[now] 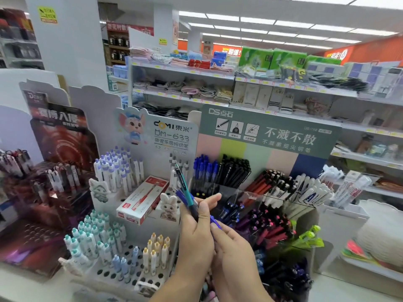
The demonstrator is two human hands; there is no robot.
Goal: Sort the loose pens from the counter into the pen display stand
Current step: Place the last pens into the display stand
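Two bare hands meet in front of a pen display stand [261,192] in a shop. The left hand [196,232] is raised, palm turned inward, its fingers [209,200] closed around a small bunch of pens; a teal pen [184,186] sticks up above them, tilted left. The right hand [234,249] sits just below and beside it, fingers narrowed on a blue pen [214,221] between the hands.
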